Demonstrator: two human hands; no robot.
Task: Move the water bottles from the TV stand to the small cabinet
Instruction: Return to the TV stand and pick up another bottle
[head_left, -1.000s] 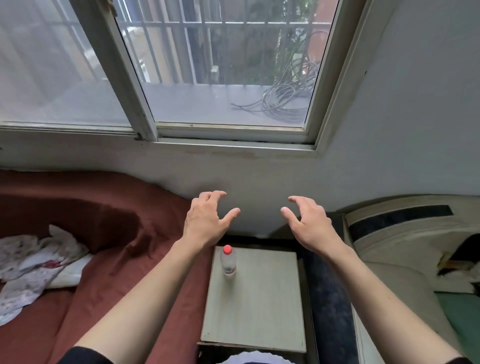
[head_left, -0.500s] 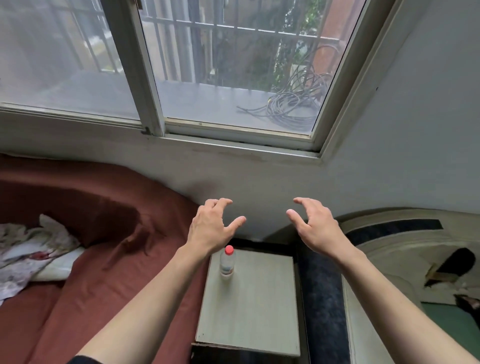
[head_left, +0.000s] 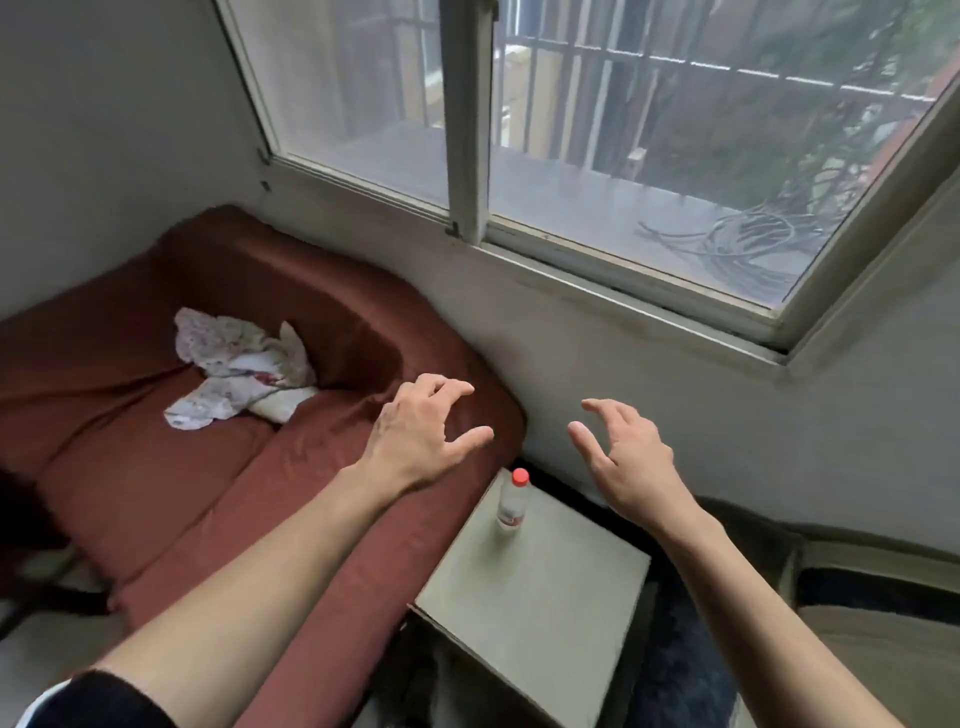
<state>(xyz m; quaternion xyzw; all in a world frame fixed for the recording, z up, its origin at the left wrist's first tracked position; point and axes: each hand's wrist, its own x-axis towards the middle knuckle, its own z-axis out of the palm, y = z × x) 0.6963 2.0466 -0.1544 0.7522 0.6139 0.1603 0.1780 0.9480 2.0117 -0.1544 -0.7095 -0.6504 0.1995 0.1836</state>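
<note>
Forearms reach out from the bottom edge, a dark sleeve at the left elbow. Beneath them stands the small cabinet (head_left: 535, 603), pale grey-green, its flat top carrying one water bottle (head_left: 512, 501) with a red cap, upright near the far left corner. So one bottle appears delivered; how many remain on the TV stand cannot be told, since that stand is out of view. The job looks partway done at best.

Above the bottle hover both hands, touching nothing. The left hand (head_left: 421, 434) has a spread grip, fingers loosely curved and empty, over the edge of the bed (head_left: 218, 467) with its rust-red cover. The right hand (head_left: 626, 460) is likewise spread and empty, over the cabinet's far side.

The bottle wears a white label with a red patch; its writing is too small to read.

Farther left, a crumpled floral cloth (head_left: 241, 364) lies on the bed. Beyond, a sliding window (head_left: 467, 119) shows bars and coiled cable (head_left: 743, 244) on the ledge.
</note>
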